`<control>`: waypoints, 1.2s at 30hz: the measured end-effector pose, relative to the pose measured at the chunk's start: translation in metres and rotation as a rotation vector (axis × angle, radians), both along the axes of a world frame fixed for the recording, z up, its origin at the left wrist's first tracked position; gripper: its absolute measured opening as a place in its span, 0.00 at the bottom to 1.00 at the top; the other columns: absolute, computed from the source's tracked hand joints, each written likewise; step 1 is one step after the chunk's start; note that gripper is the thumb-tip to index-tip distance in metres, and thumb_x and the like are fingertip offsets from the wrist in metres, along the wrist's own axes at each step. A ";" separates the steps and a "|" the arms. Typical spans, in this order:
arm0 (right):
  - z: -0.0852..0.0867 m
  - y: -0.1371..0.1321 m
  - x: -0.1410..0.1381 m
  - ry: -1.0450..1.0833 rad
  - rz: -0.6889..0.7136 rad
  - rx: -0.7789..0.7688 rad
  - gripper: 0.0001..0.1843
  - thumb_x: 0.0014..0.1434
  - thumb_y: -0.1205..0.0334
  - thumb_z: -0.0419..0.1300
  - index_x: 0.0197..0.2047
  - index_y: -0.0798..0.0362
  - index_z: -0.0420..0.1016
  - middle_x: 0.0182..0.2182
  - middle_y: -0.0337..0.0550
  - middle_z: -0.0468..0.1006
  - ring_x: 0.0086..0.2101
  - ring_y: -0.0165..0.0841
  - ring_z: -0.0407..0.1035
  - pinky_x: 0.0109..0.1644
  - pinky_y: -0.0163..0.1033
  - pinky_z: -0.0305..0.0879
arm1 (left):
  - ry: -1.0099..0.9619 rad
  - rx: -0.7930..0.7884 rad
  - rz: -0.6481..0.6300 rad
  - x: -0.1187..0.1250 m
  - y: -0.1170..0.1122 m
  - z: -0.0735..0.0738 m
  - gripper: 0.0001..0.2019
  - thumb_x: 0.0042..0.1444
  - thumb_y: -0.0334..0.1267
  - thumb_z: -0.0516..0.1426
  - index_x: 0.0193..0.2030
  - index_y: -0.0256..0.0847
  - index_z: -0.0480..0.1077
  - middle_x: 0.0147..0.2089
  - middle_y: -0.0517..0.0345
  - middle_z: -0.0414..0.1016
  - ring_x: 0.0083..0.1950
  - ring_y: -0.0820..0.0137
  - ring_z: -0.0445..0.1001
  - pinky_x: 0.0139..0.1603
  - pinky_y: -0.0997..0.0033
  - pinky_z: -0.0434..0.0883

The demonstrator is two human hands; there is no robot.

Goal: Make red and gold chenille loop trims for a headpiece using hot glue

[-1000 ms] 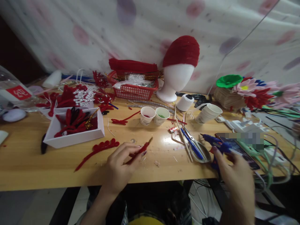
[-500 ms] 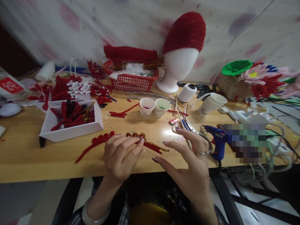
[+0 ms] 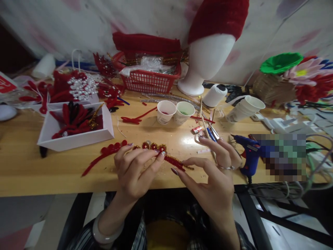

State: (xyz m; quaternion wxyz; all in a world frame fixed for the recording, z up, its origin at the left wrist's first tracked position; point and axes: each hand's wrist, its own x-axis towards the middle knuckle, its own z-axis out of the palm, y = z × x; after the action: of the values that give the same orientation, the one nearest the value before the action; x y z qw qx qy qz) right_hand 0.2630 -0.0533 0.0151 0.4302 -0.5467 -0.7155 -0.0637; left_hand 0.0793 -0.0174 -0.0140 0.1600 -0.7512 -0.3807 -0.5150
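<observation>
Cluttered wooden table (image 3: 26,173) against a spotted cloth backdrop (image 3: 78,21), craft bits everywhere.
My left hand (image 3: 135,170) pinches the red-and-gold chenille strip (image 3: 171,160) by its looped end, just above the table's near edge; my right hand (image 3: 213,173) nips its tail between thumb and forefinger, other fingers spread, glue gun (image 3: 248,151) just beside.

- Wooden bench (image 3: 26,173) was cluttered and lit from above.
- White tray (image 3: 75,140) of red pieces sat on its left.
- Red basket (image 3: 148,81) and foam head (image 3: 205,66) stood at the back.
- Two paper cups (image 3: 165,113) stood mid-bench, touching each other.
- Blue glue gun (image 3: 247,154) lay at the right.
- Red-and-gold trim (image 3: 156,147) lay near the front edge.
</observation>
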 end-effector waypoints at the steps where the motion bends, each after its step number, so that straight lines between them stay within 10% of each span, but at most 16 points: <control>1: 0.000 0.000 0.000 0.000 0.002 0.001 0.06 0.55 0.60 0.72 0.33 0.48 0.79 0.56 0.50 0.73 0.60 0.53 0.59 0.63 0.60 0.54 | 0.004 0.002 -0.001 0.000 0.000 0.000 0.09 0.53 0.25 0.67 0.36 0.43 0.79 0.35 0.61 0.82 0.40 0.68 0.75 0.54 0.59 0.66; 36: -0.004 0.002 0.006 -0.068 0.074 0.038 0.07 0.56 0.67 0.71 0.33 0.50 0.76 0.51 0.48 0.76 0.56 0.48 0.62 0.59 0.55 0.63 | 0.014 -0.281 -0.028 0.001 0.009 -0.009 0.14 0.58 0.37 0.61 0.51 0.41 0.73 0.46 0.50 0.81 0.47 0.58 0.79 0.65 0.44 0.64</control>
State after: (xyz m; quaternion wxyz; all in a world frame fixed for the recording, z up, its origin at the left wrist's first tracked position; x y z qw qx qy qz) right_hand 0.2687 -0.0515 0.0115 0.4180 -0.5089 -0.7483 -0.0799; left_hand 0.0807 -0.0089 -0.0231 0.0483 -0.7751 -0.4374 -0.4535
